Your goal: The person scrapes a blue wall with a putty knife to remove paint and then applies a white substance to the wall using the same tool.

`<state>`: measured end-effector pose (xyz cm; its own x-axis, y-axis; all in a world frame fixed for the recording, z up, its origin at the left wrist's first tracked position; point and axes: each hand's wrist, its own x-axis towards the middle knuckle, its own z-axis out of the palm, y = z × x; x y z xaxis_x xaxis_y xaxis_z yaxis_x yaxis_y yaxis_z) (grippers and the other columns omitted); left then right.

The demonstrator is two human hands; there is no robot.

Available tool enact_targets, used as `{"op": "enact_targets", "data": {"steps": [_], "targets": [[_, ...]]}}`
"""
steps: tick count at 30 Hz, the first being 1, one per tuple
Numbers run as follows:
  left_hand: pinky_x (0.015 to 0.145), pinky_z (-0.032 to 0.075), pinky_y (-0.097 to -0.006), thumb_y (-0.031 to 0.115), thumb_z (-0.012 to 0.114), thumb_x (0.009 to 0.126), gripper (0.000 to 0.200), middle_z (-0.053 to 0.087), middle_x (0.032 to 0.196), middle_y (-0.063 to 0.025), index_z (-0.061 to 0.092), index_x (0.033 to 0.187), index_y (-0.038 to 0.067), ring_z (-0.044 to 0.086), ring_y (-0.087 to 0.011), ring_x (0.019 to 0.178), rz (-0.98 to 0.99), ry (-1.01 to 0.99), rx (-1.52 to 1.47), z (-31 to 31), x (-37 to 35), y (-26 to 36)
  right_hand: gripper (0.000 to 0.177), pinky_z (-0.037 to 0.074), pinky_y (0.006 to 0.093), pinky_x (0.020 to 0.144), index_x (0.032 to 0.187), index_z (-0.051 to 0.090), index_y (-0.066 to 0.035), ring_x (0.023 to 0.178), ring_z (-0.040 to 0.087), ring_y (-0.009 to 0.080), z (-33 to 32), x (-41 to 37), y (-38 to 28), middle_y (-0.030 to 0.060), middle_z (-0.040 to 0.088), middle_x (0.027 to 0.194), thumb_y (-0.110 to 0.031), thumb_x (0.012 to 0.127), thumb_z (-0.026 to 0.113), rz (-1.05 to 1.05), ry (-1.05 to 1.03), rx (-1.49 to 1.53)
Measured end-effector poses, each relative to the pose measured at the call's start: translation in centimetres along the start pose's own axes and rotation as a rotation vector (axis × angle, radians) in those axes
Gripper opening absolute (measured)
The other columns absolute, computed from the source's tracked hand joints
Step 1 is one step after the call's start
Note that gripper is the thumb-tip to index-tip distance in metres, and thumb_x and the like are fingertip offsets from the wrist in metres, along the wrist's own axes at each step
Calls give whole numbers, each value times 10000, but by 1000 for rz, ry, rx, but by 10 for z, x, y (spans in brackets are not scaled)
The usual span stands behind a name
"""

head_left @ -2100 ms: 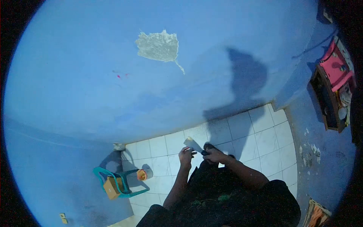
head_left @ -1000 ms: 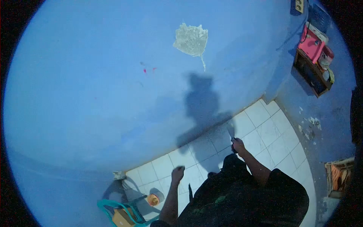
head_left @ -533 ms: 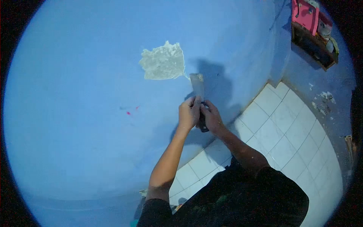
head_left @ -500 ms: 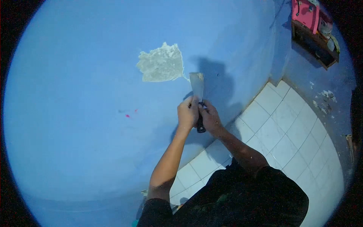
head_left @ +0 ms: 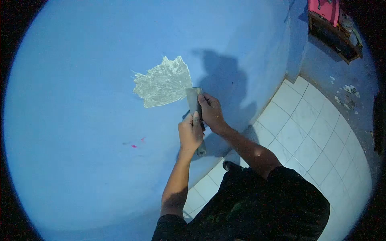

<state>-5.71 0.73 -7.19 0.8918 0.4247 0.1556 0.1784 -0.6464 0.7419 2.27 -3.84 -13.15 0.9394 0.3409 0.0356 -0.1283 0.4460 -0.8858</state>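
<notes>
A putty knife (head_left: 193,98) with a wide metal blade and a dark handle is held upright in front of the blue wall (head_left: 80,96). My left hand (head_left: 190,132) is closed around its handle, thumb pointing up near the base of the blade. Higher up, my right hand (head_left: 210,109) pinches the right side of the blade near its top edge. The blade's top corner lies beside the lower right corner of a rough grey-white patch (head_left: 164,82) with jagged edges on the wall.
White floor tiles (head_left: 291,116) run along the wall's base at the right. A wooden shelf (head_left: 333,38) holding a pink object (head_left: 325,10) is at the upper right. Pale flaked spots (head_left: 350,90) mark the right-hand wall. Small pink marks (head_left: 134,146) show on the blue wall.
My right hand has moved up from the handle to the blade. The putty knife and my left hand are lower and further left in view. The patch looks larger and also sits lower.
</notes>
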Motion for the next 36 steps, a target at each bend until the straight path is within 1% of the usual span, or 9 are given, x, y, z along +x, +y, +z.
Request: {"op": "enact_targets", "data": {"steps": [5,8,15,17,20,23,27,29,36], "targets": [[444,379,-325,160,425,884,294,515,507,-123,521,682,-31,503,-194,437,-85,-122,34,-8,9,2,282,380,241,577,837,552,-15,615,435,71,15,-1,-18,-17,498,675,-269,890,443,109,26,173],[355,349,-276,207,406,898,306,488,504,-40,485,674,14,455,-110,389,-13,-120,10,-5,15,-16,265,368,237,554,822,563,-26,608,434,70,20,5,-6,-33,497,667,-255,890,448,92,120,191],[377,341,-280,214,420,891,324,481,494,-52,498,666,-6,437,-122,393,-52,-114,10,-3,26,-2,236,352,251,518,776,529,-54,573,405,70,21,11,4,-19,465,639,-261,878,482,95,171,332],[470,372,-366,136,421,868,285,497,540,-203,524,707,-75,466,-272,443,-142,-104,-24,-6,18,9,212,358,237,539,826,533,-49,591,402,64,21,12,3,-24,472,687,-241,888,470,144,167,295],[485,381,-367,139,422,867,282,506,568,-220,523,725,-82,474,-284,460,-76,-113,72,-6,26,5,212,372,238,541,837,531,-51,592,423,68,22,9,-7,-23,473,688,-247,889,468,171,171,362],[398,348,-301,199,449,874,342,487,483,-79,512,625,-27,458,-136,418,-9,-48,119,-4,25,5,224,378,242,540,834,530,-50,598,432,72,23,8,-5,-23,471,682,-255,891,461,186,143,470],[404,357,-308,205,450,872,351,489,475,-98,520,626,-37,476,-144,418,20,-22,137,-2,25,-1,222,377,241,534,826,530,-52,592,430,69,25,11,-9,-28,471,677,-255,890,466,188,141,528],[487,373,-375,143,456,842,265,501,588,-234,523,697,-69,505,-353,506,-24,-78,151,-4,29,2,223,373,239,531,822,530,-56,590,426,67,24,13,-11,-30,466,674,-258,890,464,182,154,544],[499,374,-395,143,460,832,266,509,607,-241,522,677,-64,513,-400,573,58,-90,144,-5,34,1,252,367,270,537,757,541,-37,604,426,86,25,13,-13,-10,493,667,-257,872,498,130,231,471]]}}
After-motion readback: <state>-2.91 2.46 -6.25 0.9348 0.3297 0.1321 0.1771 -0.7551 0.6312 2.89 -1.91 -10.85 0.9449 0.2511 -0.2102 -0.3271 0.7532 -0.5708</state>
